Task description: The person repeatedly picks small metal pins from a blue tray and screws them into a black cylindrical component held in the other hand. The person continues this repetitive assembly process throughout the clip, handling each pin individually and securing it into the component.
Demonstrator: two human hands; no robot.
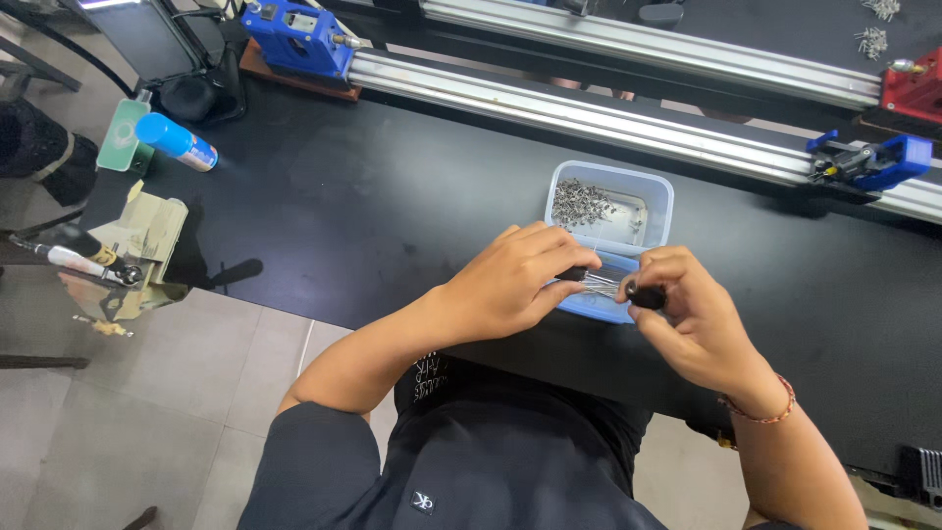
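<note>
My left hand is closed around a small black part with thin metal wires sticking out toward the right. My right hand pinches another small black cylindrical part at the wires' other end. Both hands hover over the near edge of a pale blue plastic tray on the black table. A heap of small silver metal pieces lies in the tray's far left corner. A thin bundle of metal wires spans between my hands.
A long aluminium rail crosses the black table behind the tray, with a blue fixture at its left and a blue clamp at the right. A blue spray can lies at the table's left edge. A tool stand is on the left.
</note>
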